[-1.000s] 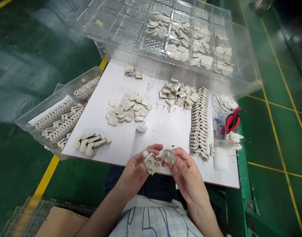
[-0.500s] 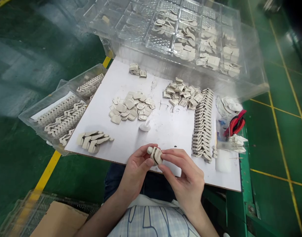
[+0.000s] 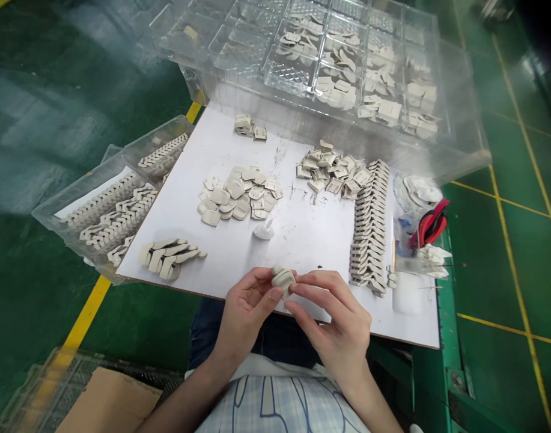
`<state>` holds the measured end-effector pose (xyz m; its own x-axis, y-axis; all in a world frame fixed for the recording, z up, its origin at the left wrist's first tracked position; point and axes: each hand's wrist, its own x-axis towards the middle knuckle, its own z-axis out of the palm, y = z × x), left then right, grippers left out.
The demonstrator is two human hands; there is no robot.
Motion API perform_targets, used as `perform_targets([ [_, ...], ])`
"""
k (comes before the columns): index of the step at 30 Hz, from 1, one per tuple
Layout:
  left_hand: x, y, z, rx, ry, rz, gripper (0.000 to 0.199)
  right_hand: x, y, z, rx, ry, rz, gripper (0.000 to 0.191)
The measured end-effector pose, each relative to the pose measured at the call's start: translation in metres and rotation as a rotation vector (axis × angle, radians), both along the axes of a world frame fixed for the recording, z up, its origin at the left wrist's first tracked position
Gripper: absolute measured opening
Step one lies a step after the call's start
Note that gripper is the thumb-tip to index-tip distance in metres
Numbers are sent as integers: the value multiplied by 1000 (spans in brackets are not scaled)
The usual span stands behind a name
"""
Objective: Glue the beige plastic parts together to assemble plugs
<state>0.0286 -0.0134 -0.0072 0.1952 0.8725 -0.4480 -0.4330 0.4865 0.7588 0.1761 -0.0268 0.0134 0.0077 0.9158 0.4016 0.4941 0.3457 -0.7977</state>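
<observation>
My left hand point(image 3: 252, 307) is closed on a small beige plastic part point(image 3: 283, 280) with a rounded knob, pinched between thumb and fingers over the board's near edge. The fingertips of my right hand point(image 3: 331, 310) touch the right side of that part, while its thumb stands apart below. Just beyond my hands, a small white nozzle-tipped piece point(image 3: 263, 230) sits on the white board point(image 3: 302, 252). Behind it lies a loose pile of flat beige pieces point(image 3: 239, 195). Several assembled beige parts point(image 3: 171, 257) lean together at the left.
A stacked row of beige parts point(image 3: 369, 231) runs along the right, beside a heap of small pieces point(image 3: 331, 168). Red-handled pliers point(image 3: 431, 224) lie at the right edge. Clear compartment trays point(image 3: 293, 78) overhang the back; another clear tray point(image 3: 54, 213) with parts stands left.
The beige part has turned in my fingers, and its dark gap no longer shows. My right thumb has moved slightly away from it.
</observation>
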Motion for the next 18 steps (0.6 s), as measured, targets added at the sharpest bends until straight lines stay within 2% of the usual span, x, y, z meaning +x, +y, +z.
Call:
perform_targets([
  [3, -1, -2, 2, 110, 141, -18, 27, 2, 1, 0, -124, 82, -27, 20],
  [8, 0, -4, -1, 433, 367, -33, 13, 4, -1, -3, -328, 202, -2, 6],
  [10, 0, -3, -3, 516, 440, -42, 10, 4, -2, -3, -399, 284, -2, 7],
  [14, -1, 0, -4, 552, 490, -83, 15, 2, -3, -6, -449, 378, 2, 15],
  [18, -4, 1, -1, 557, 463, -100, 15, -1, -4, -9, -428, 349, -6, 12],
])
